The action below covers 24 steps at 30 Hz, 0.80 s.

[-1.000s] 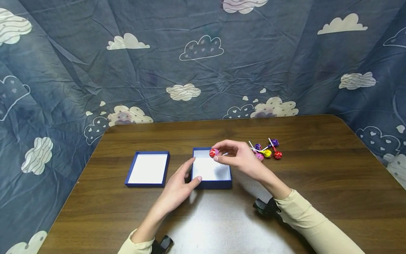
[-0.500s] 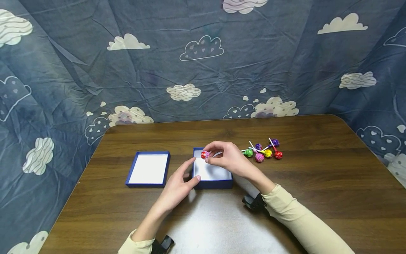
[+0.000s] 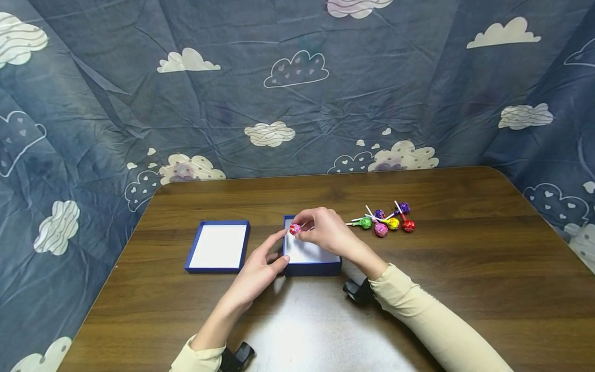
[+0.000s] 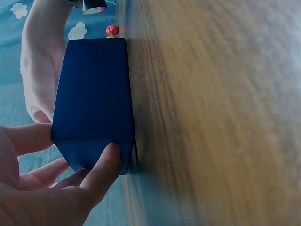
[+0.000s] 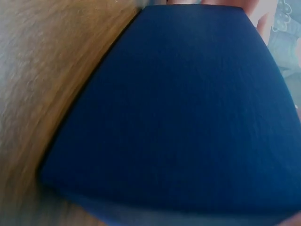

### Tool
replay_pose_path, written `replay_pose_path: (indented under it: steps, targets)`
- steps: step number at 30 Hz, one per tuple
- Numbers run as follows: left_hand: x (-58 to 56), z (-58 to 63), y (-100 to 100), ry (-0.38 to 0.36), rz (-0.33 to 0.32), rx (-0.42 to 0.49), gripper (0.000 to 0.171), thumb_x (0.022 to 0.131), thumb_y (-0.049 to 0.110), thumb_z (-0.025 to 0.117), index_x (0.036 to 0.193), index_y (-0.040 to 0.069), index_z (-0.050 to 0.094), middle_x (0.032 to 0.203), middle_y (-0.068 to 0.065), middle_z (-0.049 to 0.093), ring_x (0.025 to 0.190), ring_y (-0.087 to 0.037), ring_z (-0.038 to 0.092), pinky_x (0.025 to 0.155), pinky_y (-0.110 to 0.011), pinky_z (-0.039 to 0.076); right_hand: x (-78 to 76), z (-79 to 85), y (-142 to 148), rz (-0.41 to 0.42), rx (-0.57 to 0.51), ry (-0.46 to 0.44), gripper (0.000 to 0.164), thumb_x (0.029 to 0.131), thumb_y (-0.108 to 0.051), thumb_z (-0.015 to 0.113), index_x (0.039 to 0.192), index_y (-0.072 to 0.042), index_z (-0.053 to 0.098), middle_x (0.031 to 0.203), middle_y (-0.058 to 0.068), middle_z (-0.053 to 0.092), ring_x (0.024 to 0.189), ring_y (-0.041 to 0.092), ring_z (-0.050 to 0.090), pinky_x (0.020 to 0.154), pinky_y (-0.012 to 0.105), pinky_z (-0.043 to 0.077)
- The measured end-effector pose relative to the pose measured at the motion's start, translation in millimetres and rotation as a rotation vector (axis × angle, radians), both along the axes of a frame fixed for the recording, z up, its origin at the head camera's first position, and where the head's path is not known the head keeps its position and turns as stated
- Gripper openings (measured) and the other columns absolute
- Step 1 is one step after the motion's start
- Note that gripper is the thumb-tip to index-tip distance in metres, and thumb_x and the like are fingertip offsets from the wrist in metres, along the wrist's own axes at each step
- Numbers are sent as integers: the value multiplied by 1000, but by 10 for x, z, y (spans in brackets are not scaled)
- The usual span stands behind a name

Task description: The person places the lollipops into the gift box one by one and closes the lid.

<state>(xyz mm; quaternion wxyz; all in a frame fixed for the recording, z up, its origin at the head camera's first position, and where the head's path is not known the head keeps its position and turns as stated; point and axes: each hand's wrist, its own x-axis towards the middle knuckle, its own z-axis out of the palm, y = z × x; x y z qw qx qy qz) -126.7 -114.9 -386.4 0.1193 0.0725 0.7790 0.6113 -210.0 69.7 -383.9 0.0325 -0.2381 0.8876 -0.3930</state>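
Observation:
A blue box point(image 3: 312, 269) with a white inside stands uncovered at the middle of the table. Over its far left corner my right hand point(image 3: 325, 232) pinches a lollipop in a red and pink wrapper point(image 3: 295, 229), its stick mostly hidden by the fingers. My left hand point(image 3: 255, 271) rests against the box's left side, fingers fairly straight. In the left wrist view, the thumb of that hand touches the side face of the box point(image 4: 94, 89) and a finger reaches its rim. The right wrist view is mostly filled by the blue box wall point(image 5: 174, 113).
A blue lid with a white inside point(image 3: 218, 247) lies left of the box. To the right are several loose lollipops, among them green point(image 3: 365, 222), pink point(image 3: 380, 230), yellow point(image 3: 393, 223) and red point(image 3: 408, 226). Behind the wooden table point(image 3: 465, 268) hangs a cloud-patterned curtain point(image 3: 297, 113).
My right hand has moved left and slightly down with the lollipop, over the box's left part. The green lollipop has come into view behind it. My left hand has stayed at the box.

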Motion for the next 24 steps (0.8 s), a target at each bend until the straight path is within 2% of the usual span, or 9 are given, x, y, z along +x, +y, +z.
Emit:
replay_pose_path:
  steps: [4,7,17,24]
  targets:
    - [56,144,18,-4,-10,-11,57,90,5,55,143,12,36,141,-24,35,119,-39,46,88,-45,43,0,-19,-54,-20,94,33,20,75,-13,74,94,-18,72,79,-10,67,73,3,61,66,28,46]
    - [73,185,20,-5,-8,-20,57,90,6,55,143,12,37,141,-23,36,118,-38,46,88,-45,43,1,-30,-89,-38,131,61,18,74,-13,74,91,-19,72,76,-11,66,70,1,59,64,28,45]
    - [62,170,7,-4,-14,-13,57,91,7,55,144,14,36,141,-21,36,115,-33,50,88,-44,44,-14,-107,-210,-116,202,132,18,74,-17,75,92,-20,75,75,-12,67,69,6,59,60,30,44]
    - [57,167,3,-10,-11,-9,57,91,6,55,144,13,36,136,-24,42,111,-31,53,84,-40,46,-77,-150,-250,-126,185,86,12,73,-16,78,84,-18,74,70,-13,66,69,4,59,64,31,44]
